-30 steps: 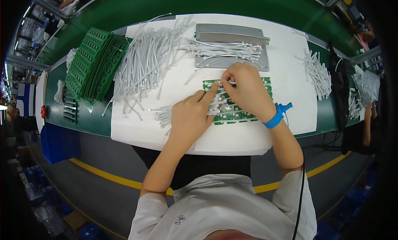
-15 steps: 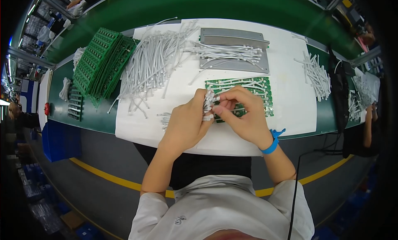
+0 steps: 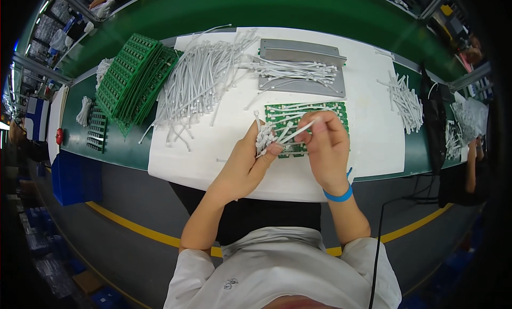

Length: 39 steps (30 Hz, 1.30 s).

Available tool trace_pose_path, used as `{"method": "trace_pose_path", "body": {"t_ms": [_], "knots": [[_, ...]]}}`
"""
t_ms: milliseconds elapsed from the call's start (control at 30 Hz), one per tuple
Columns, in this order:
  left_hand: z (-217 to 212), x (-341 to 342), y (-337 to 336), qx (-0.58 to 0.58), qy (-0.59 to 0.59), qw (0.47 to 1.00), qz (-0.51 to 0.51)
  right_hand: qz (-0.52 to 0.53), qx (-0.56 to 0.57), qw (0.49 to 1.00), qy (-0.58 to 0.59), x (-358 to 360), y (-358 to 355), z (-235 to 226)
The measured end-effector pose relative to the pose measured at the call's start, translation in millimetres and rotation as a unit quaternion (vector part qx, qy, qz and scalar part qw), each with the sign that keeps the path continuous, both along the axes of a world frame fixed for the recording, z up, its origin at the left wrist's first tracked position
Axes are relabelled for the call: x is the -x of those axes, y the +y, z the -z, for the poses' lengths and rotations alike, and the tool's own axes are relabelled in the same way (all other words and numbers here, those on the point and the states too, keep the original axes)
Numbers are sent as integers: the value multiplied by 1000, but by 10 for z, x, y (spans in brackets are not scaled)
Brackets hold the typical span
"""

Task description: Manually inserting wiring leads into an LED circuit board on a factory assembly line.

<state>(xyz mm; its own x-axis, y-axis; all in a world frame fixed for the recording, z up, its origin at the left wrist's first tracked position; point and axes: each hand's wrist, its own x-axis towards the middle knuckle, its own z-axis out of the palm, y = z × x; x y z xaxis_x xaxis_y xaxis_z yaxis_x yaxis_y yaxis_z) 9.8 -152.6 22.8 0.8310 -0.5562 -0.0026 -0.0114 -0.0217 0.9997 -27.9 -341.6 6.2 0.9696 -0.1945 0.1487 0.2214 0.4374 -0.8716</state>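
My left hand [image 3: 241, 165] is closed around a bundle of short white cables [image 3: 264, 138] with their connector ends bunched above the fingers. Between the fingertips of my right hand [image 3: 328, 154] is the end of one white cable [image 3: 297, 131], which slants up and right from the bundle. Both hands are over the near part of a green circuit board panel [image 3: 273, 112]. More white cables lie across that panel in rows. Part of the panel is hidden behind my hands and the bundle.
Beyond the panel, a grey metal fixture [image 3: 301, 48] carries white cables [image 3: 298, 70]. A large cable pile [image 3: 197, 77] lies to the left, beside stacked green circuit boards [image 3: 121, 77]. Another cable pile [image 3: 407, 103] is at the right. A blue bin [image 3: 77, 180] stands below the table's left end.
My right hand has turned upward and drawn one cable's end up and right, away from the bundle. My left hand has shifted slightly left and still grips the bundle.
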Motion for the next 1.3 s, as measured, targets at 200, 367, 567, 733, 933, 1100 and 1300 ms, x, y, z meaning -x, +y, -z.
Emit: {"method": "trace_pose_path", "body": {"t_ms": [200, 367, 567, 733, 933, 1100, 1300], "knots": [[-57, -1, -73, 161, 258, 951, 53, -12, -218, 976, 26, 64, 85, -179], [89, 34, -167, 203, 258, 938, 113, -24, -297, 954, -19, 137, 59, -280], [113, 86, -254, 204, 216, 954, -31, -25, -306, 947, -97, 168, 9, -406], [38, -59, -4, 279, 381, 881, -32, 10, 44, 999, 6, 79, -260, -395], [-484, 71, 276, 87, 8, 988, -130, 20, 532, 846, 34, -214, -348, -252], [-508, 21, 196, -71, -190, 978, -52, 4, 516, 857, 20, -399, -407, -125], [141, -336, -100, -257, -304, 911, -106, -56, 567, 821, 48, -559, -476, -132]]}}
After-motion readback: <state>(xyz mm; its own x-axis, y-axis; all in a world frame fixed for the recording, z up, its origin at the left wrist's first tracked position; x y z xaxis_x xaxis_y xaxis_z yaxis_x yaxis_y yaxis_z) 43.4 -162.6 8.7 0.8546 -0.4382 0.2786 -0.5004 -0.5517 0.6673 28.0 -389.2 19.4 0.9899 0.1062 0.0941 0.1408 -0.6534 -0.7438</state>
